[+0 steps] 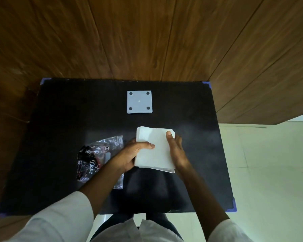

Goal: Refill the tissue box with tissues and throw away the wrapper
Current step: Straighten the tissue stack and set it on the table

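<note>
A thick white stack of tissues (pixel 154 151) is held above the middle of the black table (pixel 59 119). My left hand (pixel 129 154) grips its left edge, thumb on top. My right hand (pixel 177 152) clasps its right edge, thumb across the top corner. A thin white edge shows under the stack's near right corner; I cannot tell what it is. The empty clear and black plastic wrapper (pixel 96 158) lies crumpled on the table to the left, partly under my left forearm. A pale square panel (pixel 139 101) with dark round pads at its corners lies flat farther back.
The table stands against a wooden panelled wall (pixel 147 37), which also runs along its left side. Light floor tiles (pixel 269 172) lie to the right. Purple guards cap the table corners (pixel 233 206). My legs show below the near edge.
</note>
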